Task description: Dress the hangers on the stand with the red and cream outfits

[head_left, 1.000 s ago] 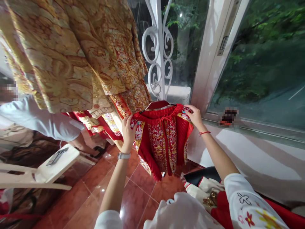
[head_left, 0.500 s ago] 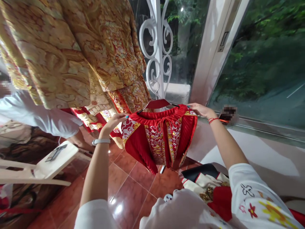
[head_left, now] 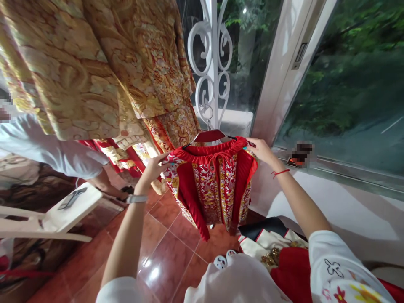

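Note:
A red garment with patterned gold and white panels (head_left: pixel 206 185) hangs in front of me, its gathered neck tied with a red cord bow. Inside the neck sits a dark red clothes hanger (head_left: pixel 210 135) with a metal hook, close to a white scrollwork post. My left hand (head_left: pixel 154 166) is closed on the garment's left shoulder edge, its fingertips partly hidden by the cloth. At the opposite shoulder, my right hand (head_left: pixel 258 150) pinches the fabric between thumb and fingers. The lower part of the garment falls loose above the tiled floor.
Gold brocade robes (head_left: pixel 94 71) hang at the upper left. Behind a white chair (head_left: pixel 75 210) with a flat dark item on it, a person in a pale shirt (head_left: pixel 63 151) bends. A phone-like item (head_left: pixel 296 160) lies on the windowsill. White, red and gold cloth (head_left: pixel 268 248) lies low right.
Both hands have shifted their hold slightly down and inward over the garment's shoulders. The side panels hang narrower and lower. The person at left has moved slightly.

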Available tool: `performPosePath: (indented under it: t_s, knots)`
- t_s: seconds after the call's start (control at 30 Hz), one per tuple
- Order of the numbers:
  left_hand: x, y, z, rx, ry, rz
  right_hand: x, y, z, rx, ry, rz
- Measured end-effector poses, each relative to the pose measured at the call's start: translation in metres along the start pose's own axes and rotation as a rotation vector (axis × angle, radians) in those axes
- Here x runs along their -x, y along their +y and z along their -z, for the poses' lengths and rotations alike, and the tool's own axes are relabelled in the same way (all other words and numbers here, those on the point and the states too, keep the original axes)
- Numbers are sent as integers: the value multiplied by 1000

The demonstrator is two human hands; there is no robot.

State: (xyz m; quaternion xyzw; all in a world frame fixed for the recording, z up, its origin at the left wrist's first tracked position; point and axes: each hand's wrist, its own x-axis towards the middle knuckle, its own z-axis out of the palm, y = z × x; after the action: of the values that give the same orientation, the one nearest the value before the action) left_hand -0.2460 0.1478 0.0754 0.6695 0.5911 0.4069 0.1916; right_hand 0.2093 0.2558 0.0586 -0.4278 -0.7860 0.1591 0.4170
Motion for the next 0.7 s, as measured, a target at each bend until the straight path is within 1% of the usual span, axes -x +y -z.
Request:
performPosePath:
  t_s: [0.07, 0.13, 0.17, 0.23, 0.27, 0.3, 0.33, 0.37, 0.43, 0.5, 0.53, 0.57, 0.63, 0.7]
  knots:
    - [-5, -1, 20, 98, -152, 130, -8, 0, 16, -61, -160, -6]
    - [-10, -4, 33, 150, -223, 238, -18, 1, 31, -135, -310, -36]
    - [-12, -6, 36, 171, -253, 283, -23, 2, 36, -176, -381, -58]
    - [-16, -12, 36, 252, -319, 345, -31, 3, 43, -254, -513, -97]
    - [-17, -15, 33, 302, -343, 356, -33, 3, 45, -283, -562, -107]
    - [-18, -17, 29, 338, -348, 346, -34, 3, 44, -298, -586, -107]
    - [-17, -19, 24, 345, -323, 311, -33, 2, 42, -295, -573, -95]
    - [-17, -19, 18, 318, -268, 250, -30, 0, 39, -276, -521, -73]
    - [-14, -13, 4, 172, -109, 80, -24, -6, 28, -203, -337, -6]
    - [-11, -1, -13, -21, 57, -88, -18, -14, 12, -112, -155, 81]
    - [-10, 6, -22, -109, 126, -151, -16, -18, 4, -65, -90, 122]
    - [-9, 13, -31, -181, 176, -191, -15, -22, -5, -16, -42, 155]
    - [-11, 24, -45, -261, 246, -203, -15, -28, -19, 84, 42, 188]
    - [-14, 27, -51, -267, 257, -175, -16, -30, -29, 159, 141, 191]
